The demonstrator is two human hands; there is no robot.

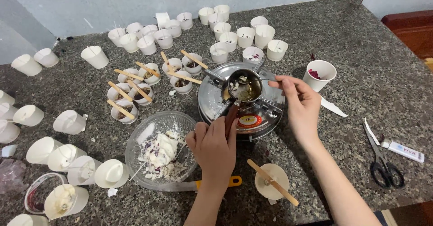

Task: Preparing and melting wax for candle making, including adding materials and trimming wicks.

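Dozens of small white paper cups [146, 44] crowd the speckled grey stone counter [361, 41]. The round silver burner [266, 113] bears a red oval label. On it sits a small metal melting pot [245, 89]; the left hand [214, 147] grips its brown handle [231, 117], the right hand [300, 102] pinches a thin stirrer [264, 80]. Black scissors [383, 165] lie right.

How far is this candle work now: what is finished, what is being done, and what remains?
Looks done: several cups hold dark filling with sticks across them. In hand: the left hand holds the handle of the small pot on the burner, where wax is melting; the right hand stirs. Left: many empty white cups, and wax chunks in the glass bowl.
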